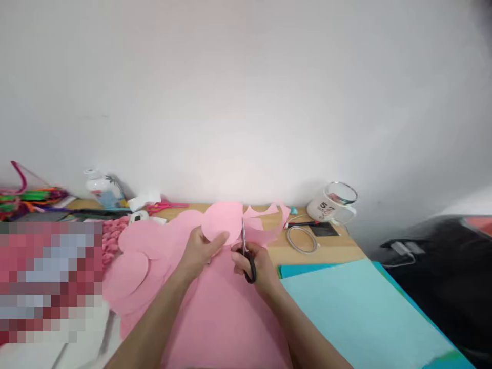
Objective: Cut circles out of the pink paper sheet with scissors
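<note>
from the head view, our left hand [200, 251] pinches the round pink paper cut-out [223, 221] between thumb and fingers, just above the large pink paper sheet [223, 312] on the wooden table [342, 252]. our right hand [258, 267] is curled through the black-handled scissors [246, 253], with the blades pointing up at the cut-out's right edge. a pale teal paper sheet [357, 307] lies to the right, with a white mug [331, 205] beyond it.

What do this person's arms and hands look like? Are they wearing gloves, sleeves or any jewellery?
The left hand and the right hand are bare: no gloves, and no ring shows on the fingers in view. The left forearm and the right forearm are uncovered down to the picture's bottom edge, with no sleeve, watch or bracelet visible.
</note>
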The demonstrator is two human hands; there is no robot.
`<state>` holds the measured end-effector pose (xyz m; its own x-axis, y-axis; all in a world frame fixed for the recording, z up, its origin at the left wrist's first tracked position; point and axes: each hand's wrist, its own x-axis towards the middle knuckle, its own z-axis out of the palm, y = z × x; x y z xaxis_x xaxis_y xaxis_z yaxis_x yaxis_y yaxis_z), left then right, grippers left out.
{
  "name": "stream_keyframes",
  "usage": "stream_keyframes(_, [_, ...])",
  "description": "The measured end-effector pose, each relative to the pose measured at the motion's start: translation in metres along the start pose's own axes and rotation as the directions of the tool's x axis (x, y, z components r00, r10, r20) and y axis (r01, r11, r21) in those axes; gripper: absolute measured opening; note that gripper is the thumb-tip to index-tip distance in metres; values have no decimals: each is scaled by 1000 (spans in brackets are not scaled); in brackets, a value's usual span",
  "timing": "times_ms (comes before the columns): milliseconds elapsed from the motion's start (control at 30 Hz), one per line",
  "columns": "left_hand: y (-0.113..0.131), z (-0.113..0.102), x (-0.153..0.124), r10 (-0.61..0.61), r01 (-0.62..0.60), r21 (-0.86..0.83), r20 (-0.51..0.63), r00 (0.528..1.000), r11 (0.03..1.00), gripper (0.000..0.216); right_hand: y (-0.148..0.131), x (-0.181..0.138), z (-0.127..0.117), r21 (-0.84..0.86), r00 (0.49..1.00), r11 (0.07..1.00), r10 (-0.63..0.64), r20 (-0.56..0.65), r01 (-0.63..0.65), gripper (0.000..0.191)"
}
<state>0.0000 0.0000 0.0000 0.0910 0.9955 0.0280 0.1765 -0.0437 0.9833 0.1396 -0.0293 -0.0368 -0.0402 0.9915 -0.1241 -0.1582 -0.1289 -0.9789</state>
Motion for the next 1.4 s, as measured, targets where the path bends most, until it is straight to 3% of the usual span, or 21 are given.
stream_keyframes(467, [4, 4, -4, -38, 37, 16, 87, 995, 999, 24, 1, 2, -2, 108, 989, 988, -118, 93, 108, 26])
stream_keyframes(933, [3, 3, -4, -9, 9, 2, 96, 995, 1000, 9, 4, 2, -2, 110, 990, 988, -115, 87, 105, 25])
stream_keyframes(1400, [2, 1, -4, -8, 11, -27, 87, 996, 1000, 15, 2, 0, -1, 104, 993, 991, -97, 69, 89, 22])
